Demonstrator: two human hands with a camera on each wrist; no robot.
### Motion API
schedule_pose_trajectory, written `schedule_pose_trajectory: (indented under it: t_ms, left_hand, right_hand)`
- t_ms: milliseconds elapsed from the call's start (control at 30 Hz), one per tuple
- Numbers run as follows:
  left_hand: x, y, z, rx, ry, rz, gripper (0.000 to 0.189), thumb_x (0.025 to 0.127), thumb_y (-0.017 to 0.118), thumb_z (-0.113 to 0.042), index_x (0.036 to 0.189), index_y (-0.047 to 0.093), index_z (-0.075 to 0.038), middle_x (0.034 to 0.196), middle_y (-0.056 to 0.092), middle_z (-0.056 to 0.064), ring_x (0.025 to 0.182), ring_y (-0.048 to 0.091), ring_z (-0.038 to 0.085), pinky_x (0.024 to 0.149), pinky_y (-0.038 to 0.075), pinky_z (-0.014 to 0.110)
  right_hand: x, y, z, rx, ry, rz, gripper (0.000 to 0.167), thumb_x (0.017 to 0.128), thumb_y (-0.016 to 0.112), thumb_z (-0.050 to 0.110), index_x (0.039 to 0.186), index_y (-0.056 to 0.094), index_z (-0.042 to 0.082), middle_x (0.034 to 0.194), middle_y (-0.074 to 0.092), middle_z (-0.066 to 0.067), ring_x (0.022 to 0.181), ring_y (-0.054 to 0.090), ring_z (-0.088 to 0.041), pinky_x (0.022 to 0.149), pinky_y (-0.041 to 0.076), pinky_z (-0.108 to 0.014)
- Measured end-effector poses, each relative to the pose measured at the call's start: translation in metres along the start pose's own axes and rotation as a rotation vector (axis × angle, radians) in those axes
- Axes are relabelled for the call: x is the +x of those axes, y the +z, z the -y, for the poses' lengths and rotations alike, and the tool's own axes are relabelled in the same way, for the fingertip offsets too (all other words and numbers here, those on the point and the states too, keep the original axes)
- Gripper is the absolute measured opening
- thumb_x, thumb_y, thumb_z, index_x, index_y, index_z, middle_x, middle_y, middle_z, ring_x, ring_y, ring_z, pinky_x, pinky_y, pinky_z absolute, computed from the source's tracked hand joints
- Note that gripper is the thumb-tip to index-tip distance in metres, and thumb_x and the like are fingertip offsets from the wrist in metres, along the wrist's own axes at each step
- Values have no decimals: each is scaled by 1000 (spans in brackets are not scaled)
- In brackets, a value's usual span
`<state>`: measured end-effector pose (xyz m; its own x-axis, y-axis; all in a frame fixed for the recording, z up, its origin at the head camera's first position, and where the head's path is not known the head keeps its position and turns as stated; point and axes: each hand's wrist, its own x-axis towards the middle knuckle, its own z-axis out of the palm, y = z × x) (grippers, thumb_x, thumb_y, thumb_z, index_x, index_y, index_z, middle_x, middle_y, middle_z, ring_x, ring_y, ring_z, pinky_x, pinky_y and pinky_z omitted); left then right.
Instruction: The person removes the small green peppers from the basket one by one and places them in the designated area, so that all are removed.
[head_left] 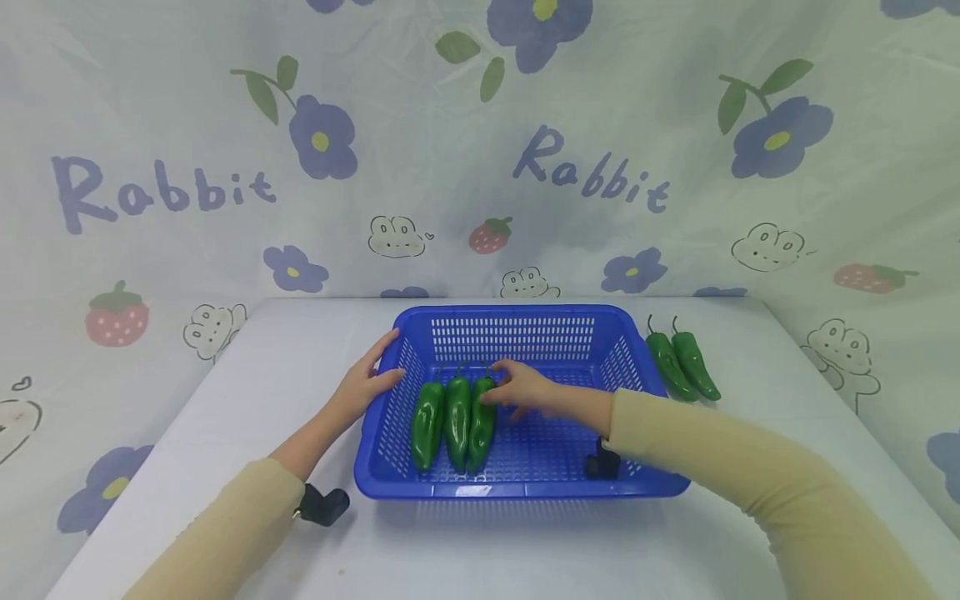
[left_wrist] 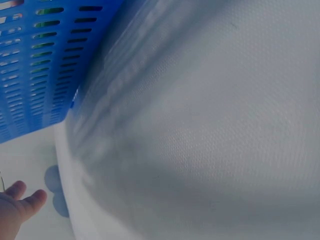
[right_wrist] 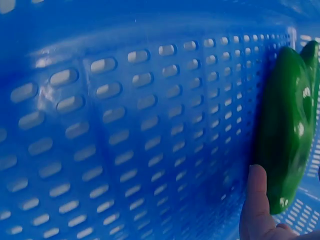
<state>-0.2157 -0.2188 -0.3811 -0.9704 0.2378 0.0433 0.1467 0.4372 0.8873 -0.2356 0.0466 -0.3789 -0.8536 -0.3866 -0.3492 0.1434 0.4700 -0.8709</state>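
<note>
A blue plastic basket [head_left: 525, 490] holds three green peppers side by side at its left: a left pepper [head_left: 427, 425], a middle pepper [head_left: 457, 421] and a right pepper [head_left: 482, 425]. My left hand [head_left: 360, 387] rests at the basket's left rim, thumb over the inner side; in the left wrist view its fingertips [left_wrist: 32, 202] stick out loosely past the basket wall. Inside the basket, my right hand [head_left: 528, 389] is at the stem end of the right pepper, fingers spread apart. The right wrist view shows one finger [right_wrist: 257, 192] beside a pepper [right_wrist: 285, 130]; firm contact is unclear.
Two more green peppers, one nearer the basket [head_left: 670, 367] and one farther right [head_left: 695, 365], lie on the white table [head_left: 300, 350] beyond the basket's right wall. A patterned cloth [head_left: 420, 183] hangs behind the table.
</note>
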Motion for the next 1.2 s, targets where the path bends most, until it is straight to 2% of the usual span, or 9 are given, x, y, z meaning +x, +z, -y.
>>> schedule_pose_trajectory:
  t_ms: [167, 300, 500, 767, 1200]
  left_hand:
    - [0, 0, -1, 1, 2, 2, 68, 89, 49, -22, 148, 15, -14, 143, 26, 31, 105, 53, 47, 72, 57, 42]
    - [-1, 0, -1, -4, 2, 6, 68, 90, 49, -21, 148, 14, -14, 144, 24, 30, 108, 51, 49, 73, 56, 43]
    - [-1, 0, -1, -10, 6, 8, 68, 90, 48, -21, 148, 13, -14, 144, 23, 30, 110, 50, 49, 75, 55, 45]
    - [1, 1, 2, 8, 5, 5, 67, 90, 48, -23, 148, 15, -14, 144, 24, 30, 111, 49, 50, 76, 55, 46]
    - [0, 0, 0, -21, -2, 11, 68, 90, 48, -21, 148, 14, -14, 143, 25, 31, 109, 50, 49, 74, 56, 43]
  right_hand:
    - [4, 8, -2, -22, 26, -26, 71, 76, 69, 11, 137, 33, 3, 112, 52, -21, 93, 58, -33, 62, 57, -38]
    - [5, 12, -3, -30, 48, -22, 74, 76, 70, 12, 139, 31, 3, 119, 49, -24, 93, 58, -34, 59, 57, -38]
    - [6, 17, -3, -38, 66, -38, 74, 75, 71, 17, 137, 33, 2, 124, 47, -24, 93, 59, -35, 56, 57, -37]
    - [9, 20, -3, -84, 84, -51, 74, 73, 74, 19, 134, 36, 3, 122, 47, -24, 87, 60, -32, 52, 56, -35]
    - [7, 18, -5, -115, 113, -40, 74, 69, 75, 12, 132, 38, 2, 116, 51, -21, 89, 60, -30, 62, 57, -36]
